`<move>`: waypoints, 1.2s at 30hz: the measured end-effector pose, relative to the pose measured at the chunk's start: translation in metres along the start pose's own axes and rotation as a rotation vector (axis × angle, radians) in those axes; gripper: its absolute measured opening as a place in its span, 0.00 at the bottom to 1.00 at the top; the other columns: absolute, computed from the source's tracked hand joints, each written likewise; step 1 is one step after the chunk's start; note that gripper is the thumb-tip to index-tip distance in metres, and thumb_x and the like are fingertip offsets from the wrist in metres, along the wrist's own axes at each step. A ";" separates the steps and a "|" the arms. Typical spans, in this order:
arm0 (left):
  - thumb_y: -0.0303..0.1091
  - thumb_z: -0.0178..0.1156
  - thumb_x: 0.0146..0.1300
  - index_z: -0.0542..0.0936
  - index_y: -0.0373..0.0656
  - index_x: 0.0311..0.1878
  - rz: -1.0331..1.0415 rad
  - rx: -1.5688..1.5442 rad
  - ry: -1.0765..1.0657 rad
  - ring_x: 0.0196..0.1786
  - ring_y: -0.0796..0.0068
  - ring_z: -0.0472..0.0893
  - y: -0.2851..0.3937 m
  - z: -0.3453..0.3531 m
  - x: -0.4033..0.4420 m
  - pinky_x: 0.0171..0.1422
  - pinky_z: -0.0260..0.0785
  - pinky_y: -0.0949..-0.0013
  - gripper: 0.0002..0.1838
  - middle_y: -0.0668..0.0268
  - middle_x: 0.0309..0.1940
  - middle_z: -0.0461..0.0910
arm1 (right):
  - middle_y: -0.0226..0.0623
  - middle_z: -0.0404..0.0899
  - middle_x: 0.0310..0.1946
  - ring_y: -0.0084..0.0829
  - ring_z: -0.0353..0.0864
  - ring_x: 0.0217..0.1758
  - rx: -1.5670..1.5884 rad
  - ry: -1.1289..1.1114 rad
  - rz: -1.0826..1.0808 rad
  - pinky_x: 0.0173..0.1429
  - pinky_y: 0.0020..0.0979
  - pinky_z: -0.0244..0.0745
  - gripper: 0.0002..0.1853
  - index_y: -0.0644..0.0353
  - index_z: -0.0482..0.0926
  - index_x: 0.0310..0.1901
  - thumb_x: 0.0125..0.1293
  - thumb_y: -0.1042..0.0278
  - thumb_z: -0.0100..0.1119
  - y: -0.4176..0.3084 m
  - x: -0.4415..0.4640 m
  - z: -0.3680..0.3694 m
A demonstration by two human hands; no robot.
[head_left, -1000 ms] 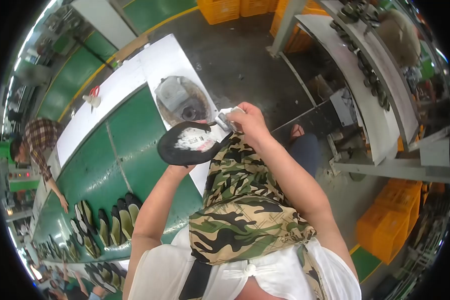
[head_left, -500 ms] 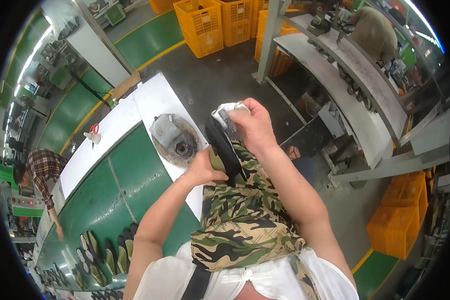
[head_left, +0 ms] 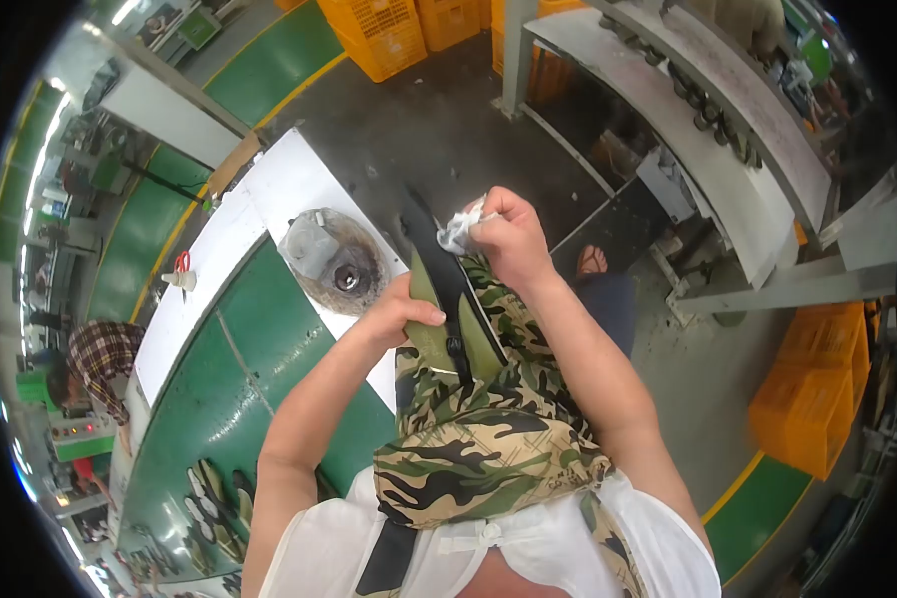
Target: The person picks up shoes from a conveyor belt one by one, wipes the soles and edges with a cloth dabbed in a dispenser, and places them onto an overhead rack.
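My left hand grips the side of an olive-green and black shoe, its thumb lying across the upper. The shoe is held over my camouflage apron, with its far end blurred. In my right hand a crumpled white cloth is pinched, right beside the shoe's black part. To the left of the shoe, a round, stained dish stands on a white board, with a grey block-like piece and a dark round opening in it.
A green work surface curves along my left, with several shoes on it. Red-handled scissors lie near a small whitish bottle. Another person in a plaid shirt leans in at far left. Yellow crates and a metal rack stand right.
The shoe has turned in my left hand, showing more of its olive upper. My right hand with the cloth has shifted slightly along it. The whole view has tilted a little.
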State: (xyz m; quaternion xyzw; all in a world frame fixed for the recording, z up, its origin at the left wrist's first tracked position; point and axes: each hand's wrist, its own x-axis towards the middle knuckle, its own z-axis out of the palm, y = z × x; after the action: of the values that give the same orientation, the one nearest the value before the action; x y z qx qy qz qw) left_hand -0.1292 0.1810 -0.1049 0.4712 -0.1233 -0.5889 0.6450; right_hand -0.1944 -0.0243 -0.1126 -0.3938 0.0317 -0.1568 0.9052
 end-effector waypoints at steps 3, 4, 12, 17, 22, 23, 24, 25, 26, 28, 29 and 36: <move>0.24 0.66 0.46 0.73 0.33 0.58 0.034 -0.094 0.023 0.50 0.64 0.83 -0.003 0.001 0.020 0.56 0.77 0.61 0.31 0.58 0.49 0.82 | 0.41 0.80 0.34 0.30 0.79 0.37 0.008 0.026 0.000 0.42 0.31 0.74 0.09 0.59 0.69 0.26 0.52 0.84 0.57 0.004 -0.021 -0.023; 0.25 0.64 0.47 0.73 0.32 0.58 0.058 -0.087 0.073 0.49 0.62 0.83 -0.001 0.005 0.024 0.56 0.77 0.61 0.30 0.56 0.49 0.82 | 0.41 0.80 0.34 0.31 0.79 0.37 -0.004 0.039 0.022 0.42 0.31 0.75 0.09 0.59 0.69 0.26 0.52 0.84 0.57 0.003 -0.030 -0.033; 0.28 0.65 0.48 0.73 0.31 0.60 0.094 -0.132 0.157 0.55 0.56 0.81 0.012 0.001 0.091 0.64 0.73 0.57 0.32 0.53 0.53 0.80 | 0.36 0.79 0.31 0.27 0.78 0.35 0.117 0.187 0.096 0.38 0.30 0.71 0.10 0.58 0.69 0.26 0.50 0.84 0.58 -0.005 -0.059 -0.134; 0.19 0.66 0.44 0.72 0.34 0.61 -0.016 0.143 0.495 0.52 0.59 0.82 0.035 -0.003 0.130 0.60 0.75 0.58 0.35 0.56 0.51 0.81 | 0.26 0.73 0.26 0.24 0.75 0.31 0.103 0.479 0.024 0.36 0.28 0.69 0.12 0.53 0.70 0.25 0.47 0.85 0.58 0.016 -0.040 -0.155; 0.17 0.72 0.36 0.71 0.35 0.60 0.236 0.586 0.362 0.49 0.62 0.83 0.132 0.062 0.175 0.56 0.77 0.61 0.41 0.59 0.49 0.81 | 0.30 0.74 0.26 0.23 0.72 0.27 0.492 0.529 0.059 0.30 0.26 0.61 0.06 0.58 0.73 0.28 0.55 0.81 0.58 0.006 -0.026 -0.190; 0.18 0.73 0.35 0.71 0.35 0.59 0.355 0.683 0.412 0.49 0.62 0.83 0.155 0.074 0.180 0.56 0.77 0.61 0.40 0.59 0.49 0.81 | 0.30 0.74 0.25 0.22 0.71 0.26 0.407 0.565 0.070 0.29 0.26 0.60 0.06 0.58 0.74 0.28 0.54 0.80 0.59 0.008 -0.025 -0.199; 0.19 0.74 0.35 0.71 0.35 0.59 0.417 0.821 0.437 0.48 0.62 0.83 0.186 0.082 0.188 0.55 0.77 0.60 0.40 0.58 0.48 0.81 | 0.29 0.74 0.24 0.22 0.70 0.25 0.322 0.602 0.085 0.28 0.26 0.60 0.05 0.58 0.74 0.29 0.53 0.79 0.60 0.012 -0.026 -0.215; 0.19 0.73 0.36 0.71 0.35 0.59 0.507 0.713 0.500 0.47 0.62 0.82 0.211 0.108 0.197 0.54 0.78 0.60 0.40 0.58 0.48 0.80 | 0.29 0.74 0.23 0.21 0.69 0.23 0.237 0.639 0.105 0.27 0.27 0.59 0.06 0.58 0.75 0.29 0.51 0.78 0.61 0.019 -0.029 -0.231; 0.21 0.73 0.40 0.70 0.35 0.59 0.668 0.840 0.404 0.46 0.63 0.82 0.238 0.144 0.211 0.52 0.78 0.61 0.38 0.58 0.46 0.80 | 0.28 0.73 0.22 0.21 0.69 0.23 0.240 0.682 0.097 0.27 0.26 0.59 0.06 0.59 0.74 0.28 0.50 0.78 0.62 0.033 -0.026 -0.246; 0.26 0.71 0.46 0.70 0.35 0.60 0.755 0.961 0.309 0.45 0.64 0.83 0.292 0.194 0.243 0.53 0.77 0.63 0.34 0.57 0.46 0.81 | 0.27 0.72 0.22 0.20 0.69 0.24 0.240 0.712 0.069 0.27 0.26 0.59 0.06 0.59 0.74 0.27 0.50 0.78 0.61 0.039 -0.023 -0.256; 0.25 0.70 0.46 0.70 0.33 0.59 0.816 1.077 0.326 0.46 0.64 0.83 0.314 0.225 0.262 0.54 0.77 0.63 0.34 0.56 0.47 0.81 | 0.27 0.72 0.22 0.20 0.68 0.24 0.235 0.729 0.053 0.27 0.26 0.59 0.06 0.59 0.74 0.27 0.49 0.79 0.61 0.039 -0.022 -0.261; 0.37 0.76 0.44 0.76 0.32 0.58 0.766 1.620 0.260 0.48 0.64 0.83 0.397 0.303 0.425 0.54 0.75 0.64 0.37 0.55 0.47 0.83 | 0.27 0.72 0.22 0.20 0.68 0.24 0.135 0.749 0.039 0.28 0.27 0.59 0.07 0.59 0.73 0.26 0.49 0.78 0.62 0.043 -0.017 -0.274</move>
State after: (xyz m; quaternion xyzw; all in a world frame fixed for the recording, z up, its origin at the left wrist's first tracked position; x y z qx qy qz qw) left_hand 0.0270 -0.3858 0.1851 0.7704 -0.5745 -0.0090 0.2763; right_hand -0.2492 -0.1841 -0.3330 -0.2480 0.3576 -0.2742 0.8576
